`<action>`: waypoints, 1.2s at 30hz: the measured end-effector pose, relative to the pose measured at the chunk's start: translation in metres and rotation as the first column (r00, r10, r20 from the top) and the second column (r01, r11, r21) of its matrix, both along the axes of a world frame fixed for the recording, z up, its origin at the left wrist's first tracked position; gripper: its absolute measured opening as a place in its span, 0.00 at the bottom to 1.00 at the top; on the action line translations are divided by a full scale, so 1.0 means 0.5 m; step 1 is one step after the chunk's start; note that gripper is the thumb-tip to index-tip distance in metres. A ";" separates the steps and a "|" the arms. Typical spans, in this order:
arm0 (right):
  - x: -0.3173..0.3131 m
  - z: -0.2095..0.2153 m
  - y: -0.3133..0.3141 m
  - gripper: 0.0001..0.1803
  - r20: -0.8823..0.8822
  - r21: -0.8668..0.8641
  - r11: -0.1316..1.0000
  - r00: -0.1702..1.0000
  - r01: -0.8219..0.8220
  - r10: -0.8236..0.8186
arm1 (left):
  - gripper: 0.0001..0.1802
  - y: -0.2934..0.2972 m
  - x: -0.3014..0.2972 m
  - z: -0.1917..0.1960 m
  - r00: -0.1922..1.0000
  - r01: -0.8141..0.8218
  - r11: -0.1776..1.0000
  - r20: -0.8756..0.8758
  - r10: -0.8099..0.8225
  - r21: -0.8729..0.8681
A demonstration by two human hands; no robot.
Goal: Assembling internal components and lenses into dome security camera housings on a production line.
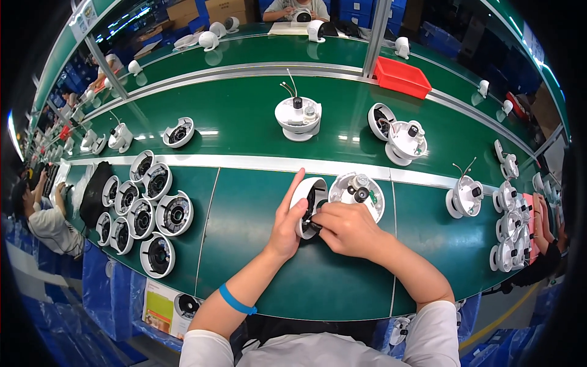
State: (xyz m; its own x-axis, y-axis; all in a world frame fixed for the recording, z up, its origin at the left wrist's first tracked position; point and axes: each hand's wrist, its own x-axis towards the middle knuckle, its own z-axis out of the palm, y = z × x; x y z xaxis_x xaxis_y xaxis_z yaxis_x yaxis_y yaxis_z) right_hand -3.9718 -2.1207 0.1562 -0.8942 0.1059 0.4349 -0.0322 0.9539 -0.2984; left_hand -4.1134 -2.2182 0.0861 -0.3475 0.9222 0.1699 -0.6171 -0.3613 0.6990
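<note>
Left hand (286,226) cups white dome cover (307,205) from left, fingers wrapped round rim, cover tilted on edge on green worktop (257,269). Right hand (345,229) fingers pinched shut at cover's dark opening; what they pinch, cannot tell. Round white base (358,192) just behind, touching cover. Stack of ring covers (143,211) far left. Another base unit (298,117) on belt beyond.

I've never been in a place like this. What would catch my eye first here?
Probably the two hands at the centre of the green bench: the left hand steadies a white round shell on its edge while the right hand works at its dark inside. Next, the cluster of round white rings packed together at the left. Then the bright red tray at the far side, upper right.
</note>
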 end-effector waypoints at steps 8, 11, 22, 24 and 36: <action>-0.018 -0.041 -0.013 0.07 0.025 0.350 0.937 1.000 -0.017 0.009 | 0.38 0.012 -0.016 -0.047 0.979 -0.042 0.999 -0.200 0.039 -0.012; -0.018 -0.042 -0.013 0.07 0.057 0.338 0.941 0.998 -0.024 0.005 | 0.37 0.011 -0.020 -0.054 0.976 -0.019 0.999 -0.219 0.011 -0.035; -0.037 -0.049 -0.025 0.04 0.013 0.306 0.950 0.998 -0.064 0.063 | 0.33 -0.015 -0.036 -0.026 0.968 0.069 0.996 -0.237 -0.079 -0.049; -0.037 -0.039 -0.027 0.06 0.002 0.310 0.948 0.997 -0.079 0.082 | 0.31 -0.019 -0.038 -0.021 0.921 0.000 1.000 -0.390 0.001 0.002; 0.044 0.195 -0.110 0.22 0.235 -0.236 0.908 0.927 0.347 -0.293 | 0.29 -0.069 -0.038 0.049 0.921 -0.342 0.916 0.116 0.371 -0.211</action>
State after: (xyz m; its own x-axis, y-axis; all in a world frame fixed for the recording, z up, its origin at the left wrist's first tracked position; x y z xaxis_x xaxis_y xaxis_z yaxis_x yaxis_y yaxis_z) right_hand -3.9500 -2.1757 0.2537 -0.8544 0.4892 0.1751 0.3442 0.7854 -0.5144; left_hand -4.1323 -2.2526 0.1104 -0.6672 0.7415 -0.0700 -0.5739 -0.4519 0.6829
